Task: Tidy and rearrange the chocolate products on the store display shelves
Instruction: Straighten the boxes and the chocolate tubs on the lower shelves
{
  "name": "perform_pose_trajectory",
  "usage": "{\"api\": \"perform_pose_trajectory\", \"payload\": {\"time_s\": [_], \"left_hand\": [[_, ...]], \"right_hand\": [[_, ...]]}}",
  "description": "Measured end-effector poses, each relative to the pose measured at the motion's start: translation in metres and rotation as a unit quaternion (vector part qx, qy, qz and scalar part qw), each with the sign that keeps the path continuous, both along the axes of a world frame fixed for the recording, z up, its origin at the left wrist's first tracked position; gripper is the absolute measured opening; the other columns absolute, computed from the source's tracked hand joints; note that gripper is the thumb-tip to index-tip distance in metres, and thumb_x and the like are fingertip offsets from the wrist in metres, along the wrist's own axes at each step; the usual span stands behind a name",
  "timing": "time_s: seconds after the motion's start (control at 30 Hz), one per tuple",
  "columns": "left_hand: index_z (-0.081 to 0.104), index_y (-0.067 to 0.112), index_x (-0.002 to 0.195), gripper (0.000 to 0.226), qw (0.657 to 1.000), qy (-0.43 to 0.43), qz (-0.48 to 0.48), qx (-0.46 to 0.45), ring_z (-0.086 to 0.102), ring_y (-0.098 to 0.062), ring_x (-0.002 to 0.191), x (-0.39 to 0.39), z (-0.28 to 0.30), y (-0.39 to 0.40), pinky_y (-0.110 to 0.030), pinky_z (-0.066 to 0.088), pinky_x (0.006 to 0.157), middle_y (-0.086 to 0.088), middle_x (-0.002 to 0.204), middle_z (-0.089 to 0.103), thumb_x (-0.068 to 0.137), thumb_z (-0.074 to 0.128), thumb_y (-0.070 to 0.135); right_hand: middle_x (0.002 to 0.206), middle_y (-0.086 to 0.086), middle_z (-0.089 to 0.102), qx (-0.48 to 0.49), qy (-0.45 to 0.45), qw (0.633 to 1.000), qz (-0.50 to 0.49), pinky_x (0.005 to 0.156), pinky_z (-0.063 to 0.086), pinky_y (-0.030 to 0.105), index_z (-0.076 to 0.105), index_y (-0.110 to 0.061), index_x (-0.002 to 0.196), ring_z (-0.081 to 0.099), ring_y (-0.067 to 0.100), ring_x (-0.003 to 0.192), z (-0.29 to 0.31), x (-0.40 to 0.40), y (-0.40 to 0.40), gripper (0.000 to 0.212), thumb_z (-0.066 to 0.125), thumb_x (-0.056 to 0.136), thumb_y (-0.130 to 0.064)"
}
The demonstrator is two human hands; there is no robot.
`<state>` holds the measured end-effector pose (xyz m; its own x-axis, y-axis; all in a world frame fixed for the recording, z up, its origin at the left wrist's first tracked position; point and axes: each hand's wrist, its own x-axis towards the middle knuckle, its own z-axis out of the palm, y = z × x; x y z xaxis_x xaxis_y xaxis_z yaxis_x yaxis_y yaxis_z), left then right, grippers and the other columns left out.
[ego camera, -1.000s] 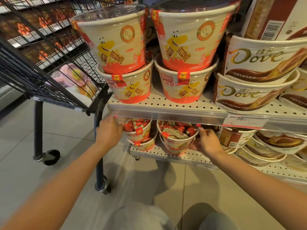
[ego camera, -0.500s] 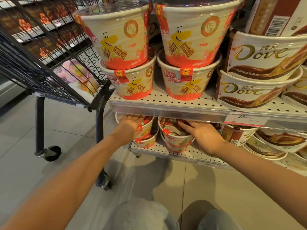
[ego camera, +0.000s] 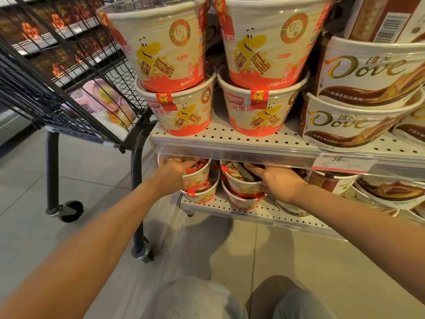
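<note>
- On the upper perforated white shelf (ego camera: 287, 140) I read "Nestlé" on the red-and-cream wafer tubs (ego camera: 257, 111), stacked two high, and "Dove" in gold on the white-and-brown chocolate tubs (ego camera: 351, 125) beside them.
- A price tag (ego camera: 340, 161) on the shelf edge reads "38".
- On the lower shelf (ego camera: 253, 210), my left hand (ego camera: 174, 176) grips the left small wafer tub stack (ego camera: 200, 180), fingers over its top.
- My right hand (ego camera: 276, 180) lies on the right small wafer tub stack (ego camera: 241, 187), fingers extended across its top.
- A black wire cart (ego camera: 69, 88) stands left of the shelves.
</note>
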<state>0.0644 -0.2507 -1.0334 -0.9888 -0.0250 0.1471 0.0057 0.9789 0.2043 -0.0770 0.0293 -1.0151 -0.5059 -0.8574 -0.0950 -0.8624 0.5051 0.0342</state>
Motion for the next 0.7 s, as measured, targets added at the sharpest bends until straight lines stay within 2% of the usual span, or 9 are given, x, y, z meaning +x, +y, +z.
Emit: {"api": "perform_pose_trajectory", "payload": {"time_s": [0.1,0.2,0.3,0.4,0.5,0.6,0.7], "left_hand": [[0.047,0.026,0.135,0.057,0.999,-0.042,0.012,0.030,0.046,-0.021,0.128,-0.002,-0.005,-0.005,-0.054,0.035,0.105,0.000,0.131,0.057,0.082,0.068,0.019],[0.039,0.029,0.141,0.064,0.996,-0.067,0.017,0.048,0.032,-0.022,0.138,0.001,-0.004,-0.006,-0.055,0.027,0.110,0.000,0.143,0.045,0.084,0.066,0.018],[0.036,0.028,0.143,0.063,0.998,-0.059,0.003,0.019,0.025,-0.023,0.141,0.000,-0.005,-0.001,-0.054,0.020,0.113,-0.002,0.147,0.040,0.087,0.063,0.021],[0.036,0.025,0.143,0.063,0.998,-0.052,-0.004,0.023,0.028,-0.025,0.140,0.000,-0.005,0.002,-0.055,0.023,0.112,-0.004,0.145,0.042,0.087,0.063,0.020],[0.037,0.022,0.142,0.064,0.999,-0.036,-0.007,0.008,0.029,-0.028,0.139,0.000,-0.006,0.005,-0.056,0.025,0.111,-0.006,0.144,0.043,0.085,0.065,0.019],[0.037,0.022,0.142,0.065,1.000,-0.028,-0.004,-0.005,0.030,-0.028,0.139,0.002,-0.006,0.006,-0.055,0.025,0.111,-0.007,0.144,0.043,0.084,0.066,0.021],[0.039,0.021,0.141,0.064,0.999,-0.029,-0.017,0.013,0.034,-0.027,0.137,0.003,-0.002,0.005,-0.054,0.028,0.111,-0.007,0.141,0.047,0.084,0.067,0.019]], "right_hand": [[0.139,0.014,0.046,0.018,-0.003,1.000,0.010,0.099,0.044,0.039,0.002,-0.027,0.150,0.046,0.033,0.124,0.000,-0.002,0.002,0.088,0.052,0.084,0.002],[0.144,0.013,0.041,0.021,-0.006,1.000,0.011,0.102,0.042,0.041,0.001,-0.032,0.149,0.041,0.033,0.130,0.004,-0.004,0.004,0.090,0.054,0.084,0.001],[0.151,0.011,0.030,0.011,-0.011,1.000,0.012,0.108,0.036,0.038,0.002,-0.035,0.149,0.032,0.033,0.136,0.009,-0.003,0.006,0.085,0.050,0.088,0.001],[0.153,0.010,0.026,-0.013,-0.041,0.999,0.011,0.110,0.032,0.037,0.009,-0.036,0.149,0.030,0.032,0.138,0.011,-0.004,0.006,0.069,0.041,0.095,-0.005],[0.154,0.010,0.024,-0.008,-0.016,1.000,0.001,0.111,0.030,0.037,0.007,-0.037,0.149,0.026,0.032,0.139,0.009,-0.002,0.004,0.073,0.039,0.094,0.000],[0.151,0.011,0.031,-0.003,-0.005,1.000,0.004,0.108,0.035,0.039,0.008,-0.035,0.149,0.033,0.033,0.136,0.008,-0.002,0.004,0.078,0.042,0.090,0.003],[0.138,0.013,0.048,-0.013,-0.056,0.998,0.016,0.099,0.043,0.042,0.024,-0.028,0.147,0.049,0.034,0.122,0.012,-0.005,0.005,0.063,0.042,0.092,-0.004]]}}
